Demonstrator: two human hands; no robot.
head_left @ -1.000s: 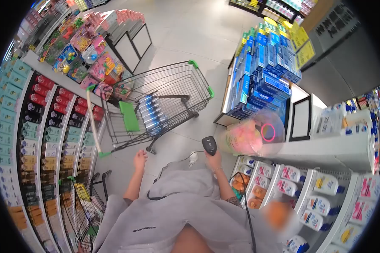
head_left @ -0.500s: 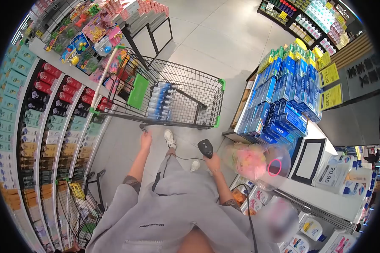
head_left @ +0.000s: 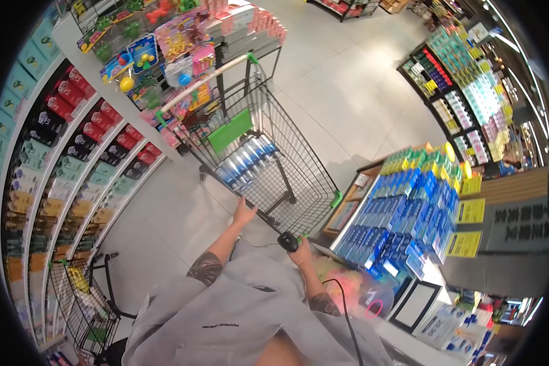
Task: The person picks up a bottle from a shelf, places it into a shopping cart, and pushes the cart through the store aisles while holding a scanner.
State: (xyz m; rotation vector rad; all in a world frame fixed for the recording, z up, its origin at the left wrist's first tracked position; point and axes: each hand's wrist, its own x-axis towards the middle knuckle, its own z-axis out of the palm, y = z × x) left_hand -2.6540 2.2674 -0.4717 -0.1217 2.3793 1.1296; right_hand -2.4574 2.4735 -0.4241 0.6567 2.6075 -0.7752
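My right hand (head_left: 300, 251) is closed on a black handheld device (head_left: 288, 241) with a dark cable, beside the cart's lower right part. My left hand (head_left: 244, 213) is at the near side of a wire shopping cart (head_left: 311, 165), its fingers partly visible and apart; whether they touch the rim is hard to tell. In the cart lies a pack of bottles with blue and white labels (head_left: 247, 160), next to a green panel (head_left: 230, 131) near the handle.
Shelves of boxed goods (head_left: 73, 143) line the left, with a second cart (head_left: 82, 305) below. Toys (head_left: 177, 43) hang at the upper left. Stacked blue boxes (head_left: 396, 213) with yellow price tags (head_left: 466, 210) stand at right. Tiled floor (head_left: 329, 91) lies beyond the cart.
The cart has turned and sits nearer my hands. My left hand has moved right, to its near side. The device in my right hand is slightly lower and further left. The view has shifted.
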